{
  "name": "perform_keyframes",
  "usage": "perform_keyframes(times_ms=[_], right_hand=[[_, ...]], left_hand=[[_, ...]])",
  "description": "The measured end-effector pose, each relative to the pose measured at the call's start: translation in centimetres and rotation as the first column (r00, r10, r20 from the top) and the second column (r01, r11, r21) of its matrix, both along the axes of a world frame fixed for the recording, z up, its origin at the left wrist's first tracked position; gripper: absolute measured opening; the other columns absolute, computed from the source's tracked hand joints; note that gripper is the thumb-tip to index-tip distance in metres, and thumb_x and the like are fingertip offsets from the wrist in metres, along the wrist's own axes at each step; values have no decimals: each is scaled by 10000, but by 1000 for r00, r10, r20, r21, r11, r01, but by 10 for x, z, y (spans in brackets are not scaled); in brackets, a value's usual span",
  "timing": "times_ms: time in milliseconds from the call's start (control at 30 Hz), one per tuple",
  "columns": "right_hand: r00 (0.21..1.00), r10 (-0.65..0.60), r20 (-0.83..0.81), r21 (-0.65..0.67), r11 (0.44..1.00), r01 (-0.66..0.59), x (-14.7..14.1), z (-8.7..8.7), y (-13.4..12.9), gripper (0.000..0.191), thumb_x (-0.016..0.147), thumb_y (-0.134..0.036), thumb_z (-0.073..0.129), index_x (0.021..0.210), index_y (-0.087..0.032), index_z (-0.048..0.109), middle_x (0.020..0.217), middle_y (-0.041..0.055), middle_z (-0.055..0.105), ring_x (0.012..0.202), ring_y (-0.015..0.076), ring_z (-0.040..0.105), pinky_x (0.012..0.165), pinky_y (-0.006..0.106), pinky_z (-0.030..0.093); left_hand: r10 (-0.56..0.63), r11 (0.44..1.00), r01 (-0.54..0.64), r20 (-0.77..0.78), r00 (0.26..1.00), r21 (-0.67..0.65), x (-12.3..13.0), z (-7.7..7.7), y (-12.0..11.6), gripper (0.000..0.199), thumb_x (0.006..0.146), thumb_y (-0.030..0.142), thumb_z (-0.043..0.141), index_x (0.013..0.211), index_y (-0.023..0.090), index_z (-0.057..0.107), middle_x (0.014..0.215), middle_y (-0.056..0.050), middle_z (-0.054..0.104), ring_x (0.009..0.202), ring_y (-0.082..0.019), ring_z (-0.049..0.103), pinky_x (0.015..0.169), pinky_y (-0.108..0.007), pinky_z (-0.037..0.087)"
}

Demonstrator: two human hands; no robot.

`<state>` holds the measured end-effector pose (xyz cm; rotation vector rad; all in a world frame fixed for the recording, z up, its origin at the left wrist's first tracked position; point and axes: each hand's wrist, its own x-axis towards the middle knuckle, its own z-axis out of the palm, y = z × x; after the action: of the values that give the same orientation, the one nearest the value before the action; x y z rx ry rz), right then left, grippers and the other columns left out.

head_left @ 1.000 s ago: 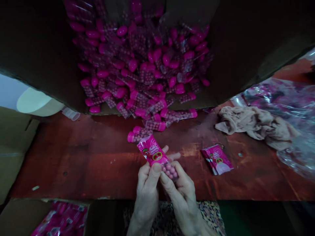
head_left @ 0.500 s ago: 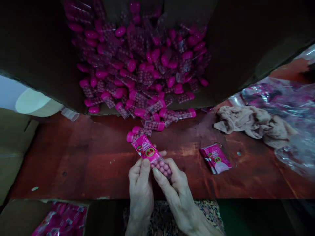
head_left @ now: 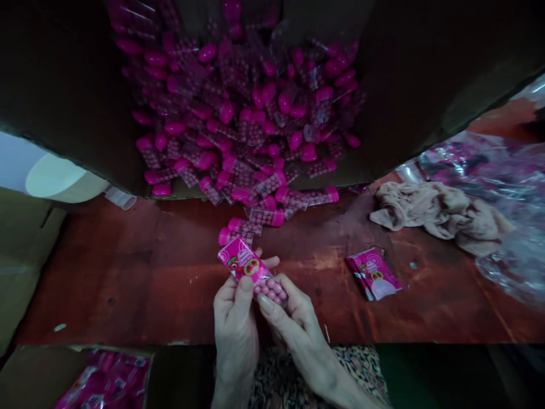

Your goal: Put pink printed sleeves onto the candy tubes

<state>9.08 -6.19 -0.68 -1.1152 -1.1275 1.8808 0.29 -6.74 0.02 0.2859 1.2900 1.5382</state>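
Observation:
A clear candy container (head_left: 271,291) with pink balls has a printed pink sleeve (head_left: 242,260) around its far part. My left hand (head_left: 237,318) grips the sleeve, thumb on its front. My right hand (head_left: 298,326) holds the container's near end between thumb and fingers. Just beyond the sleeve lie several pink-capped containers (head_left: 267,217) on the red table (head_left: 162,272). A small stack of printed pink sleeves (head_left: 374,274) rests to the right of my hands.
A large cardboard box (head_left: 409,74) opens toward me, full of pink-capped containers. A crumpled cloth (head_left: 438,213) and clear plastic bags (head_left: 511,227) lie at right. At left are a white bowl (head_left: 63,182) and a clear cup (head_left: 120,198). Another box (head_left: 38,369) with pink packs stands at lower left.
Both hands have shifted slightly to the left with the sleeved container between them. The loose containers and the sleeve stack have stayed in place.

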Motion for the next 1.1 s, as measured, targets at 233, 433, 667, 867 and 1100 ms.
perform_keyframes(times_ms=[233, 433, 667, 867, 1100], right_hand=[[940, -29, 339, 210, 977, -45, 1, -2, -5, 189, 918, -365, 433, 898, -198, 518, 674, -38, 520, 571, 104, 475, 546, 218, 368], [960, -7, 280, 143, 989, -35, 3, 4, 3, 209, 913, -385, 453, 938, -210, 564, 794, -7, 591, 714, 133, 532, 640, 231, 413], [983, -18, 184, 75, 997, 4, -3, 2, -2, 244, 918, -412, 425, 887, -198, 539, 740, -8, 569, 646, 118, 528, 572, 208, 417], [938, -188, 293, 172, 975, 142, -6, 0, -12, 268, 905, -412, 428, 798, -196, 544, 625, -18, 527, 549, 116, 503, 508, 213, 389], [975, -145, 167, 88, 987, 131, -8, -3, -6, 261, 897, -430, 447, 864, -187, 536, 666, -15, 518, 581, 112, 478, 511, 209, 390]], left_hand=[[-74, 997, 79, 170, 983, -18, 2, -2, 0, 291, 827, 342, 561, 970, 133, 703, 967, -135, 724, 1062, -253, 602, 964, -399, 418], [-93, 995, 94, 272, 958, 9, 3, -2, -5, 331, 869, 361, 488, 974, 137, 708, 1071, -143, 691, 1089, -244, 587, 986, -384, 403], [-40, 999, 44, 140, 989, -30, 3, 7, 0, 330, 829, 357, 549, 1020, 126, 686, 1053, -161, 694, 1018, -256, 623, 921, -385, 459], [-97, 990, 106, 92, 991, -96, 14, 7, -11, 358, 852, 379, 512, 1073, 147, 672, 1054, -132, 699, 1026, -234, 613, 920, -344, 450], [-49, 996, 58, 130, 990, -66, 7, 4, -8, 292, 831, 359, 555, 981, 157, 704, 991, -111, 712, 925, -195, 641, 842, -297, 485]])
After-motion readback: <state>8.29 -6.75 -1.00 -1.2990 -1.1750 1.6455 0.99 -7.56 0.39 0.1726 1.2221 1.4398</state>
